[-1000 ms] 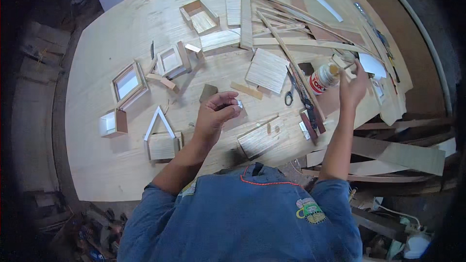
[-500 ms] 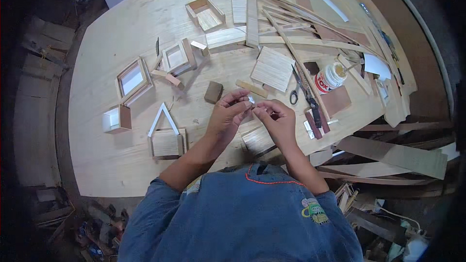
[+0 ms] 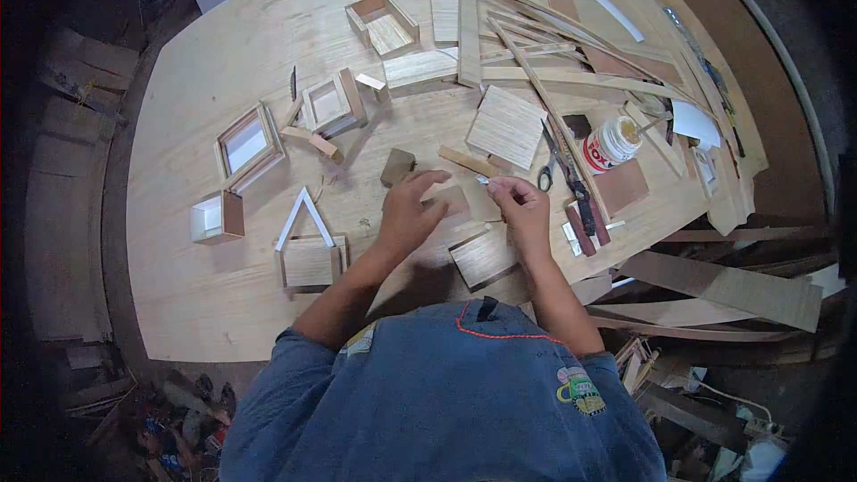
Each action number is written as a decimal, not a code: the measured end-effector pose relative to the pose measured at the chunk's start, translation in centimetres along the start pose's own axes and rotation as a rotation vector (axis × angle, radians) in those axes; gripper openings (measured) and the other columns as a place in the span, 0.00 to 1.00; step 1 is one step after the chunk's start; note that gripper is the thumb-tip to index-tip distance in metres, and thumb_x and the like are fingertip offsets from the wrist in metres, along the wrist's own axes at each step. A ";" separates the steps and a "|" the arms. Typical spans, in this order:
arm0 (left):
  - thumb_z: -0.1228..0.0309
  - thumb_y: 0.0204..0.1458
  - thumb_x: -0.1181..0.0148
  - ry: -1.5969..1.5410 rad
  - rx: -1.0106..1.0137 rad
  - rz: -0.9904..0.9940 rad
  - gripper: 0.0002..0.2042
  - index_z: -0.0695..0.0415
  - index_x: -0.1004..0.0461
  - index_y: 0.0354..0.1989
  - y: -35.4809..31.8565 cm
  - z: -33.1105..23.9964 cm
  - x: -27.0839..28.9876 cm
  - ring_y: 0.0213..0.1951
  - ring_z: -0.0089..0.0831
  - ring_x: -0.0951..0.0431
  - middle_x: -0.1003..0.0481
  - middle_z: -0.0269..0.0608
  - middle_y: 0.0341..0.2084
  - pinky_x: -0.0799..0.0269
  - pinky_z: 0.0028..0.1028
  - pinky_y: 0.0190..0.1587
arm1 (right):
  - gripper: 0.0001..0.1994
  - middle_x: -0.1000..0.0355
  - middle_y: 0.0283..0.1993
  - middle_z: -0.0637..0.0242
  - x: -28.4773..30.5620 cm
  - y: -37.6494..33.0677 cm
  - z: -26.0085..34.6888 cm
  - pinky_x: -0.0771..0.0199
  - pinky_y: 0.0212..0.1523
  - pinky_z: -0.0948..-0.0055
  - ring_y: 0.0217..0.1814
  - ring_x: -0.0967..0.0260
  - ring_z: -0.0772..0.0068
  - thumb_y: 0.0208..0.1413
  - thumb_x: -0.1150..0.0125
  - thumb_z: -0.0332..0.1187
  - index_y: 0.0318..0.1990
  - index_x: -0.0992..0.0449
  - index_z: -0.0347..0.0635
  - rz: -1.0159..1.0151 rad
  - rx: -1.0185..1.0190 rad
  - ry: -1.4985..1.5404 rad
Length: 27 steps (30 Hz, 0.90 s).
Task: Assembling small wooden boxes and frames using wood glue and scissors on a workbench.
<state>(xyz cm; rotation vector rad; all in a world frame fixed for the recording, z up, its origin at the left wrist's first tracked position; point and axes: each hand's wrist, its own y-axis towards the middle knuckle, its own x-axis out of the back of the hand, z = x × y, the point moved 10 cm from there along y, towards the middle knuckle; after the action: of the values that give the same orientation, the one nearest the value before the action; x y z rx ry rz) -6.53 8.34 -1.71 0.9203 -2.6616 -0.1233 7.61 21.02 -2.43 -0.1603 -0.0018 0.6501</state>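
Observation:
My right hand [image 3: 525, 216] pinches a small whitish piece [image 3: 483, 180] between thumb and fingertips; it is too small to make out further. To its left, my left hand [image 3: 409, 221] is open, thumb and fingers apart, over the table. Just beyond those fingers sits a brown block [image 3: 398, 164]. A flat, pale brown wooden piece [image 3: 455, 203] lies between the hands, and a short wood strip [image 3: 468, 162] rests past them. Nearer to me is a small wooden box [image 3: 483, 257], beside my right wrist.
Scissors [image 3: 545, 177] and an open white-and-red jar [image 3: 611, 145] stand to the right, near long wood strips [image 3: 536, 80]. On the left are a framed box [image 3: 247, 147], a small white-lined box [image 3: 217, 217] and a white V-shaped piece [image 3: 305, 214] against a wooden box [image 3: 308, 265].
My hands have moved apart. The left one has let go and opened, drawing left; the right one has shifted slightly right, keeping the small whitish piece.

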 end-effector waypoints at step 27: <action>0.67 0.36 0.34 0.595 -0.100 0.131 0.12 0.49 0.21 0.33 -0.9 -0.1 -1.9 0.41 0.33 0.27 0.24 0.33 0.26 0.55 0.49 0.62 | 0.06 0.26 0.28 0.60 -2.6 0.1 2.6 0.32 0.24 0.73 0.21 0.31 0.68 0.45 0.38 0.29 0.31 0.22 0.38 0.091 0.588 -0.826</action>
<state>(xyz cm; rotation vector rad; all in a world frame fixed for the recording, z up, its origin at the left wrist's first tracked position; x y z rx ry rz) -4.58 8.79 -2.33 0.6239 -2.1299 0.0443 5.34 19.92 0.30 0.6855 -0.5957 0.7441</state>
